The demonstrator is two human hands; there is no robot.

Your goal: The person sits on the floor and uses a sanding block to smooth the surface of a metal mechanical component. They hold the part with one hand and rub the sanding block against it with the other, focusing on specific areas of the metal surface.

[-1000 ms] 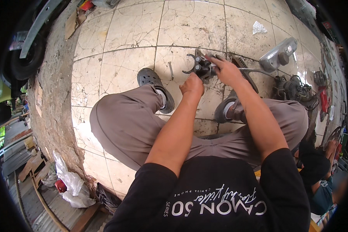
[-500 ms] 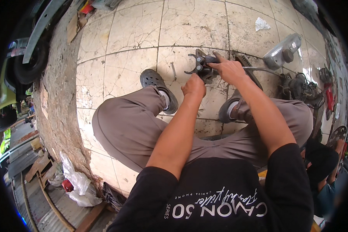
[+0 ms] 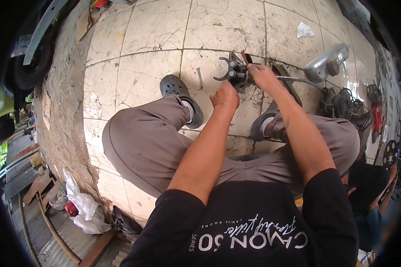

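Observation:
A dark metal part [image 3: 238,74] with curved prongs at its left end and round silver bolt heads is held just above the tiled floor, beyond my feet. My left hand [image 3: 226,95] is closed on its near edge, with the thumb against the metal. On the right side of the part, my right hand [image 3: 263,78] is closed around a slim tool [image 3: 246,57] with a dark and reddish end pointing away from me. That tool's exact kind is unclear, since my fingers cover most of it.
A small wrench [image 3: 200,78] lies left of the part. A dark brush [image 3: 281,69] and a bent metal rod [image 3: 298,79] lie to the right. Beyond are a silver tank [image 3: 327,63], greasy machine parts [image 3: 345,101] and crumpled white paper [image 3: 304,30]. Another person [image 3: 367,184] sits at lower right.
The tool's end in my right hand has swung from pointing left across the part to pointing up and away. My left hand keeps its hold; the view has shifted slightly.

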